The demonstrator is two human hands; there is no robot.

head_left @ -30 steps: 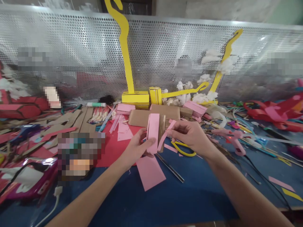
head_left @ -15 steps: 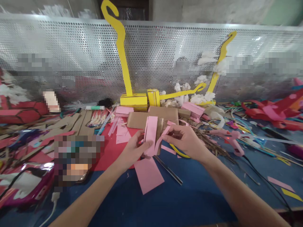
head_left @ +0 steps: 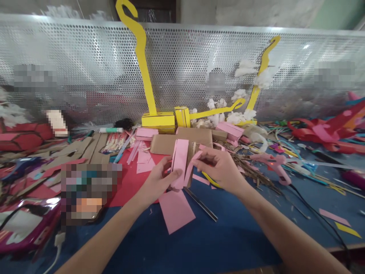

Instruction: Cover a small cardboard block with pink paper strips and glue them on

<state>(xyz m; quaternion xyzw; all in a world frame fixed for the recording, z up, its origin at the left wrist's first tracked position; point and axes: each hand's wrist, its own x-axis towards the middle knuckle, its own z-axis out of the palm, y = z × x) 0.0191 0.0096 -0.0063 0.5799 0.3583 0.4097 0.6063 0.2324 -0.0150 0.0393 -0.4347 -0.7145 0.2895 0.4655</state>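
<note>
My left hand (head_left: 163, 176) is closed around a small cardboard box (head_left: 180, 160) partly covered in pink paper, its thumb pressed on the pink front face. A narrow pink paper strip (head_left: 190, 169) runs along the box's right side, and my right hand (head_left: 218, 167) pinches the strip's upper end, bending it away from the brown cardboard. Below the box lies a pink paper sheet (head_left: 177, 212) on the blue tabletop. Close to it rests a thin metal-edged tool (head_left: 202, 204), whose kind I cannot make out.
A pink hot glue gun (head_left: 275, 163) with a lit red light and black cable lies at right. Yellow hook-shaped cardboard pieces (head_left: 146, 72) stand along the perforated metal panel (head_left: 182, 64). Red paper (head_left: 128, 186), cardboard strips (head_left: 98, 152) and a purple-cased device (head_left: 31, 228) occupy the left.
The view has shifted slightly, so most things appear a little further left. Both hands keep their hold; the pink strip seems to lie slightly closer to the box.
</note>
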